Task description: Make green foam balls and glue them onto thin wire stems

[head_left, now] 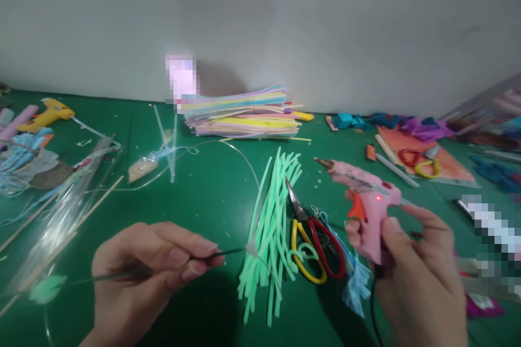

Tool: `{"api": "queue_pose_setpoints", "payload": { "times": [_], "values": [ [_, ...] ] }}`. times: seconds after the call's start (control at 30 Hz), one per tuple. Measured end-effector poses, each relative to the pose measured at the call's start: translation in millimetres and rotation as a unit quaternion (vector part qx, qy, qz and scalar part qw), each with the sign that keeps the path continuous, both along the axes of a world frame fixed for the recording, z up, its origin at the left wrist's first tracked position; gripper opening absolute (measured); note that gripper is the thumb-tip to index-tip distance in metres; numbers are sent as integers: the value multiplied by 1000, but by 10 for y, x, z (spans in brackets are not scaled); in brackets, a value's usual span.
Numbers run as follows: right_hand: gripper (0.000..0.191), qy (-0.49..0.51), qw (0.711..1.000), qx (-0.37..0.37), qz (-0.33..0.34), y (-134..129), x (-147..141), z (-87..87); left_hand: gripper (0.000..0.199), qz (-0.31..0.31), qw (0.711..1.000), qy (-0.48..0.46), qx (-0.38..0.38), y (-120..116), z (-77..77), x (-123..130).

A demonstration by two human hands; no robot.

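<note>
Green counter (203, 190), yellow glue gun (56, 110) at far left, pastel pipe cleaners (244, 116) near the grey wall (260, 16), scissors (421, 161) on an orange sheet (455, 167) at right

No text, brand or number can be read; pixelation covers patches (182, 78) upper left of centre and lower right.

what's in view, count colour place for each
Glue gun: 1, pink, right
Second glue gun: 1, yellow, far left
Loose pipe cleaners: uncounted, mint, centre
Bundled pipe cleaners: uncounted, multicoloured, back
Scissors: 2 pairs, red-yellow handles, centre, right
Stem: 1, dark, lower left
Fuzzy piece: 1, mint, lower left
Tassel: 1, blue, lower right
Plastic sleeves: uncounted, clear, left
Sheet: 1, orange, right
Table: 1, green, underneath
Wall: 1, grey, behind
Blurred oddments: uncounted, mixed, edges
Left hand: 1, around stem
Right hand: 1, around glue gun
</note>
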State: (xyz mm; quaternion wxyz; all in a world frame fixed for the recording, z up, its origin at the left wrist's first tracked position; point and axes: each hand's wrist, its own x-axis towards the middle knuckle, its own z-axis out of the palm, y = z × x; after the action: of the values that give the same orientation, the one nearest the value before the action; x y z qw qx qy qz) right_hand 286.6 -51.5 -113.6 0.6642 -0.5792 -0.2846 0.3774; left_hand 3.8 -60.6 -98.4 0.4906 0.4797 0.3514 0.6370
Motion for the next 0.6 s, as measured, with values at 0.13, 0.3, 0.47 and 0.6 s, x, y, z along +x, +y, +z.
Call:
{"api": "queue_pose_setpoints", "payload": {
  "times": [0.13, 0.3, 0.47, 0.6],
  "values": [
    [67, -54, 997, -52, -13, 184, 273, -97, 15, -36, 999, -15, -1, 17, 6, -49],
    [77, -68, 993, -88, 29, 204, 337, -56, 15, -24, 998, -50, -30, -23, 53, 10],
    [63, -59, 995, -44, 63, 67, 49, 107, 15, 7, 998, -47, -34, 3, 40, 29],
    [54, -44, 993, -39, 105, 55, -220, 83, 17, 68, 997, 28, -2, 87, -32, 7]
  ]
}}
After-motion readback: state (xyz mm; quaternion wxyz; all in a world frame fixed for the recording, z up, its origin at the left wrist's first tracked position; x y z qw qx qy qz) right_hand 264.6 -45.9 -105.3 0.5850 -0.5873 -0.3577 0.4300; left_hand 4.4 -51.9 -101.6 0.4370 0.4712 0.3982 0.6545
